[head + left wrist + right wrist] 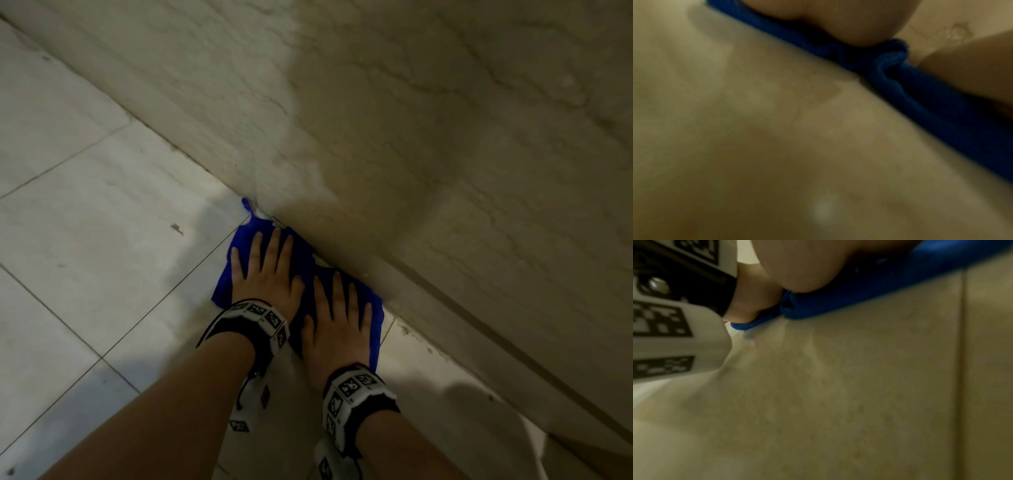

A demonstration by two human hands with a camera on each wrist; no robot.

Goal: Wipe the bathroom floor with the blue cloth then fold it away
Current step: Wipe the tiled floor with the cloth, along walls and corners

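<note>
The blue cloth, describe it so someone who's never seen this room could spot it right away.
Follow the pale tiled floor to where it meets the marble wall. The blue cloth lies flat there, under the left hand and right hand. It is the only vivid blue thing.

Pale tiled floor (pixel 85 212), blue cloth (pixel 305 260) flat on it

One blue cloth (pixel 301 260); two hands, a left hand (pixel 265 274) and a right hand (pixel 337 329); two marker-covered wristbands, one on each wrist (pixel 260 320).
</note>
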